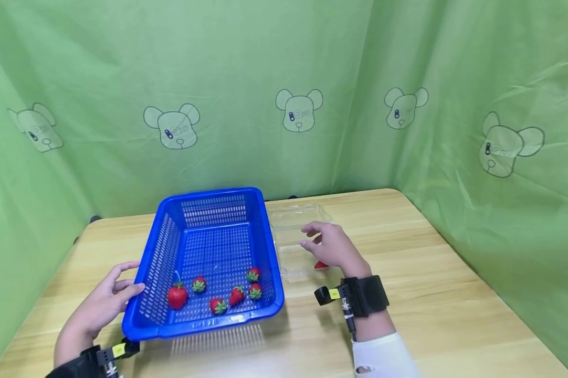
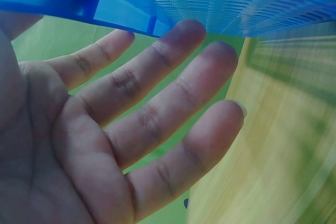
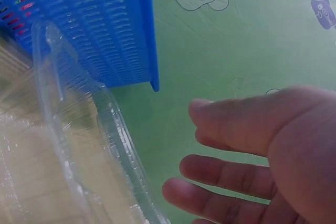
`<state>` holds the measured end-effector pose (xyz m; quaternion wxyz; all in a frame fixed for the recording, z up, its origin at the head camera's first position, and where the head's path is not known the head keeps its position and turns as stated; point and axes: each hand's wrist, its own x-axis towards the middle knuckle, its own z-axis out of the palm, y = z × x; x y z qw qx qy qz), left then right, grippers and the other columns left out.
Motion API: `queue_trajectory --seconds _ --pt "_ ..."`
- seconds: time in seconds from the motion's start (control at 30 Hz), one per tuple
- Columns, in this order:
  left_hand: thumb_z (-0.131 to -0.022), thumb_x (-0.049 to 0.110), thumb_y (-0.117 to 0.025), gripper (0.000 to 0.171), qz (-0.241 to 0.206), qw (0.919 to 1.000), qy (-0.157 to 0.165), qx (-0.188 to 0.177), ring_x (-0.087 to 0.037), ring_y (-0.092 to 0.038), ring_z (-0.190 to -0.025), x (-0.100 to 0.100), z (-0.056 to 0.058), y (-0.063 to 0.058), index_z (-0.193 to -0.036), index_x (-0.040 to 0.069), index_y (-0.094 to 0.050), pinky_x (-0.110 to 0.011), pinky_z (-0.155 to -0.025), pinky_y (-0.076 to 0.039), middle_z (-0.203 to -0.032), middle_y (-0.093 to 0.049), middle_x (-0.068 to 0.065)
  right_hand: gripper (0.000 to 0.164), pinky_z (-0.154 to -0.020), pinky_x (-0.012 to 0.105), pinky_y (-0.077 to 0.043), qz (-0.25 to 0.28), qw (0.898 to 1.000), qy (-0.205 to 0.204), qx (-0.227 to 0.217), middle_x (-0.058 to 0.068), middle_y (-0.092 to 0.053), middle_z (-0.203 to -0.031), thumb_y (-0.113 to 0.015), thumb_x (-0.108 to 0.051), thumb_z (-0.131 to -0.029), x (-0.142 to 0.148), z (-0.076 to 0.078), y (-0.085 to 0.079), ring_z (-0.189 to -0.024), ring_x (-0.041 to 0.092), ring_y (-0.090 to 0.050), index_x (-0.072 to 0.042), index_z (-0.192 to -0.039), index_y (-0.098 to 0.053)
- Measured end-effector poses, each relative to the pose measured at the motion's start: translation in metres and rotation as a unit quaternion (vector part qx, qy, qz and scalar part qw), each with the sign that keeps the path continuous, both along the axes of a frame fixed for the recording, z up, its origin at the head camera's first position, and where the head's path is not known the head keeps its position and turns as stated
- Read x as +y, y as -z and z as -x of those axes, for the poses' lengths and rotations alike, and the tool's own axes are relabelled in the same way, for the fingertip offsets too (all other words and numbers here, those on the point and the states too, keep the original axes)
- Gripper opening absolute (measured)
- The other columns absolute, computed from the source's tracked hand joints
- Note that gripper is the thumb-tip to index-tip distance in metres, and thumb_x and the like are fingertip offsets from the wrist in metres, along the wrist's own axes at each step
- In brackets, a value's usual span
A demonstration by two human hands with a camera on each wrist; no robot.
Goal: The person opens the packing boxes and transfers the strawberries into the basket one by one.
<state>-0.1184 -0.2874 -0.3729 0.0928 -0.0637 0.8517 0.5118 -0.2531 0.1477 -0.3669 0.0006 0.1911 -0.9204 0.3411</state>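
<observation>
A blue plastic basket point(image 1: 213, 331) with slotted walls stands left of the middle of the table. My left hand point(image 1: 105, 302) holds its left rim, thumb over the top and fingers beneath; in the left wrist view those fingers reach out below the rim. Several strawberries point(image 1: 237, 295) with green leaves lie at the basket's near end, beside a rounder red fruit point(image 1: 177, 297) with a thin stem. Above a clear plastic container point(image 1: 291, 257), my right hand point(image 1: 333, 245) hovers with relaxed fingers and nothing between them. A red piece point(image 1: 321, 265) shows partly behind that hand.
The wooden table point(image 1: 454, 315) extends to the right and toward me. Green curtains point(image 1: 246, 63) with mouse-head prints hang behind it and on both sides. The clear container lies directly against the basket's right side in the head view.
</observation>
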Motion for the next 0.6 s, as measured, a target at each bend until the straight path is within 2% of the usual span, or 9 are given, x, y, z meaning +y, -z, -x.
queue_trajectory --seconds 0.13,0.27,0.43,0.6 --pt "-0.101 0.024 -0.046 0.059 0.003 1.0 -0.002 0.002 -0.034 -0.063 -0.1 0.0008 0.0 -0.0015 -0.145 0.001 -0.014 -0.052 -0.085 -0.054 -0.131 -0.043 -0.041 0.028 -0.078 0.044 -0.055 -0.009 1.0 0.005 -0.011 0.017 -0.067 -0.106 -0.067 -0.018 -0.088 0.0018 0.0024 0.0028 -0.089 0.027 -0.064 -0.006 -0.112 -0.064" --pt "-0.102 0.023 -0.046 0.058 0.002 1.0 -0.003 0.004 -0.034 -0.063 -0.099 0.0005 0.0003 -0.0023 -0.145 0.001 -0.014 -0.052 -0.085 -0.054 -0.13 -0.044 -0.041 0.028 -0.083 0.048 -0.052 -0.04 0.998 0.025 -0.039 0.019 -0.065 -0.111 -0.068 -0.017 -0.087 0.0043 0.0039 0.0033 -0.095 0.03 -0.061 -0.005 -0.112 -0.064" --pt "-0.102 0.024 -0.046 0.058 -0.001 1.0 0.0 0.004 -0.034 -0.063 -0.099 0.0004 -0.0001 -0.0022 -0.145 0.0 -0.014 -0.052 -0.084 -0.055 -0.129 -0.046 -0.041 0.035 -0.087 0.052 -0.049 -0.101 0.99 0.039 -0.089 0.019 -0.062 -0.119 -0.069 -0.018 -0.086 0.0072 0.0011 0.0028 -0.105 0.033 -0.056 -0.007 -0.118 -0.062" --pt "-0.101 0.025 -0.046 0.059 0.002 1.0 -0.004 -0.002 -0.034 -0.063 -0.1 0.0006 0.0 -0.0016 -0.145 0.001 -0.015 -0.051 -0.085 -0.055 -0.13 -0.045 -0.04 0.041 -0.085 0.051 -0.049 -0.141 0.982 0.035 -0.117 0.019 -0.06 -0.123 -0.07 -0.021 -0.084 0.0061 -0.0036 0.0027 -0.105 0.031 -0.057 -0.009 -0.122 -0.061"
